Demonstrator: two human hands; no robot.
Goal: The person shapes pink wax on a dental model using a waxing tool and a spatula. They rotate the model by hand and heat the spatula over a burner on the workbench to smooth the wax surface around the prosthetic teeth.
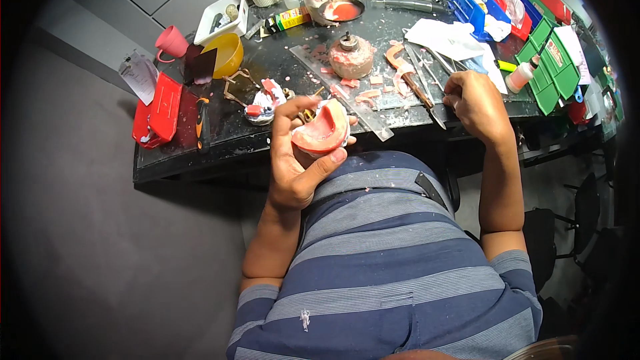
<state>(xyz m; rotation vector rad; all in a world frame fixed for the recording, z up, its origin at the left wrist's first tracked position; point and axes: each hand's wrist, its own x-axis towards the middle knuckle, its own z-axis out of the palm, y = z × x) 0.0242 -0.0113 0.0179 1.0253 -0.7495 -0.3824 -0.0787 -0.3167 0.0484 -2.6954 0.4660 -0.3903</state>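
My left hand [293, 167] holds a dental cast [323, 130] just off the table's front edge. Pink wax covers the cast in a horseshoe shape; the thumb lies along its lower rim and the other fingers wrap its back. Above the table's right part is my right hand [479, 107], fingers curled together; whatever may be pinched in them is hidden. Beside it lie a wax knife [419, 89] with a wooden handle and thin metal tools [421, 65]. Behind the cast, a second cast with pink and white material [268, 99] rests next to a brass-coloured frame [239, 83].
A round spirit burner [351, 59] stands mid-table among pink wax scraps. A clear ruler [360, 112] reaches the front edge. Left are a yellow bowl [227, 53], pink cup [172, 43] and red bin [158, 112]. Blue bins [475, 10] and green bins [550, 67] stand right.
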